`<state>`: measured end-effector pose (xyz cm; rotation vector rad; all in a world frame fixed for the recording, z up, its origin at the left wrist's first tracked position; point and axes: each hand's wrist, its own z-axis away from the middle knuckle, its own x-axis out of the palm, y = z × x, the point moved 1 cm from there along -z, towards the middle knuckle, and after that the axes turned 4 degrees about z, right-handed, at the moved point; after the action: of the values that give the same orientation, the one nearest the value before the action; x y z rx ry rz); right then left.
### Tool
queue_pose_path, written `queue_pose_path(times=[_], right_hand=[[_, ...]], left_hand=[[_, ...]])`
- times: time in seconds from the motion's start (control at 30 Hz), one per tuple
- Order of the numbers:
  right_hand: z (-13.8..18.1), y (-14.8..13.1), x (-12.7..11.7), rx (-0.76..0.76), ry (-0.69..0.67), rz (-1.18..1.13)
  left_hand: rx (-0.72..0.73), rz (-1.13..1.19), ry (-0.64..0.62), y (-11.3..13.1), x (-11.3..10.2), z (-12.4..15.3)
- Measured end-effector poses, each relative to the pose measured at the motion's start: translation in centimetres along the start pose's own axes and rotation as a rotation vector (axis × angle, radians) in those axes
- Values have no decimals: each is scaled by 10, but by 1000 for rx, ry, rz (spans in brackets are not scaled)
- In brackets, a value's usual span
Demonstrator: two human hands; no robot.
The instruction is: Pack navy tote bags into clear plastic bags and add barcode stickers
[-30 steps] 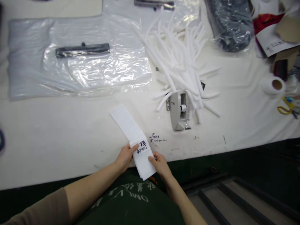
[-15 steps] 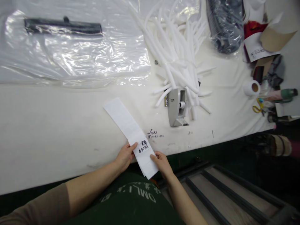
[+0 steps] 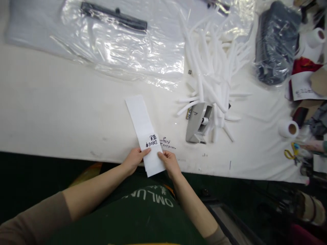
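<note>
A long white strip (image 3: 143,126) with black handwriting near its lower end lies over the front edge of the white table (image 3: 58,119). My left hand (image 3: 134,158) pinches the strip's left edge and my right hand (image 3: 169,162) pinches its right edge, both at the end that overhangs the table. A grey tape dispenser (image 3: 198,122) stands just right of the strip. Behind the dispenser lies a heap of white foam tubes (image 3: 212,71).
Clear plastic bags (image 3: 120,44) with a black bar (image 3: 113,15) inside are spread at the back. A dark bundle in plastic (image 3: 276,41) sits at the back right. White tape rolls (image 3: 288,128) and yellow scissors (image 3: 291,153) lie at the right edge.
The view has swung left and tilted. My hands have kept their hold on the strip, and my right hand has moved a little higher up along its edge.
</note>
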<state>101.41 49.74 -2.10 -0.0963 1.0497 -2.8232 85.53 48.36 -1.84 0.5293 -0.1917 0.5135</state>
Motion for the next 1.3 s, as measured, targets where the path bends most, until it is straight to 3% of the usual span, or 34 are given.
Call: queue_pose_path(times=[0.13, 0.33, 0.57, 0.8, 1.1, 1.3], right_hand=[[-6, -7, -11, -45, -68, 27], [-11, -20, -20, -141, -128, 56], [-15, -15, -20, -178, -117, 37], [-18, -12, -20, -194, -69, -32], [-17, -25, -28, -223, -41, -148], [-18, -38, -21, -263, -1, -159]], left_hand=[[68, 66, 33, -7, 13, 11], [89, 2, -94, -14, 20, 26], [144, -90, -28, -19, 20, 23], [90, -206, -112, -6, 23, 25], [92, -321, -46, 10, 38, 14], [91, -347, -47, 27, 42, 13]])
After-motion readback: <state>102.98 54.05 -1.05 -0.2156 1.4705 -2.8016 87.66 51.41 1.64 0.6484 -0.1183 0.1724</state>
